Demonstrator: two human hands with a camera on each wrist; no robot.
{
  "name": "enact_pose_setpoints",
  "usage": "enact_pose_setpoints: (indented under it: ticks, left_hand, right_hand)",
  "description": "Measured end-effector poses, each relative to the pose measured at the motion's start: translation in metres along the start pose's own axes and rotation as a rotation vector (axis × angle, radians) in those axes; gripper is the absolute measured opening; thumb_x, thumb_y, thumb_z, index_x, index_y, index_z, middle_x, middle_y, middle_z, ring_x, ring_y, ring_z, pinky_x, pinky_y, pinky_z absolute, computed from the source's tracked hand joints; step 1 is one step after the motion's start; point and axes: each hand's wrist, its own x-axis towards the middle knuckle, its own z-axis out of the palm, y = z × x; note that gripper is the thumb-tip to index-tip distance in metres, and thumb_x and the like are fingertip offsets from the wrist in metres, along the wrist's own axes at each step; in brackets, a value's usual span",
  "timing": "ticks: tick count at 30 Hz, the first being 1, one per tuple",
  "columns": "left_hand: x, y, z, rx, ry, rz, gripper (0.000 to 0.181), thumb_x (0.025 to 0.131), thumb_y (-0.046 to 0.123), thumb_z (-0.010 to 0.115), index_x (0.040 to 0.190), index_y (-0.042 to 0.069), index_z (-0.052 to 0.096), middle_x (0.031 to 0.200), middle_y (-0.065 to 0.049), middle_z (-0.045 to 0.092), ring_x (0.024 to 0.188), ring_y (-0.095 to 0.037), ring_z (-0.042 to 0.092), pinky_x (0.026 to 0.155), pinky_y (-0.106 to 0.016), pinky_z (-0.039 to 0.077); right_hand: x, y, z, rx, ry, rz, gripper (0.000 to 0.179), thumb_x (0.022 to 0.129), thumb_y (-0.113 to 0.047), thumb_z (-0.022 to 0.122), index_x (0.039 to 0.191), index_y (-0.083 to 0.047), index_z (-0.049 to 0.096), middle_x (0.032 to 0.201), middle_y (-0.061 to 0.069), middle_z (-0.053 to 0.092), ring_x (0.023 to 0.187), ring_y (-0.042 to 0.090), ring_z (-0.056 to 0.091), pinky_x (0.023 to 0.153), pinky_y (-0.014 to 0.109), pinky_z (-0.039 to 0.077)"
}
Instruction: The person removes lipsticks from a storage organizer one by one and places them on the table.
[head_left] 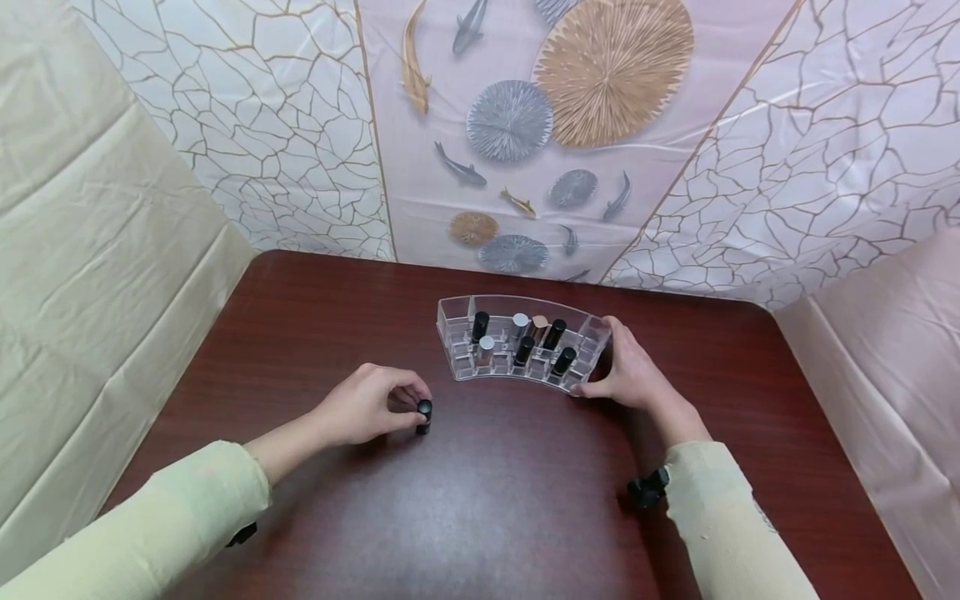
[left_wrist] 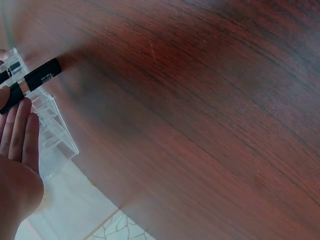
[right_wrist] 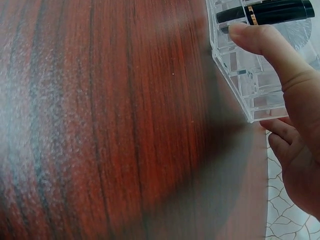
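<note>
My left hand [head_left: 367, 406] pinches a black lipstick tube [head_left: 424, 415] between thumb and fingers, left of and nearer than the organizer. In the left wrist view this lipstick [left_wrist: 44, 74] shows a coppery band at its middle and small pale print on one half. A clear, curved lipstick organizer [head_left: 454, 315] stands on the table with several tubes upright in its slots, some black, two silver-topped and one rose-gold. Its right end is gripped by my right hand [head_left: 637, 375], thumb at the front corner and fingers behind. One black lipstick [right_wrist: 280, 12] with a gold band stands near that thumb.
The dark red-brown wooden table [head_left: 480, 492] has rounded far corners. Behind it hangs a patterned cloth [head_left: 300, 167] with fish and round leaf shapes, and beige cloth [head_left: 90, 250] covers the left side. A black wrist device [head_left: 648, 487] sits at my right cuff.
</note>
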Motion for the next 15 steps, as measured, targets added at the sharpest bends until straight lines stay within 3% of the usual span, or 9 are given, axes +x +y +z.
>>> enact_pose_setpoints:
  ticks: [15]
  left_hand:
    - [-0.0013,0.0009,0.0016,-0.022,-0.013,0.014,0.018,0.088,0.009,0.087,0.103,0.014,0.077,0.093,0.011,0.077,0.09,-0.003,0.075,0.082,-0.024,0.061]
  right_hand:
    - [-0.0002,0.0012,0.0005,0.005,0.002,0.008,0.124,0.068,-0.046,0.101,0.155,0.002,0.026,0.147,0.029,0.044,0.133,0.043,0.047,0.114,0.062,0.04]
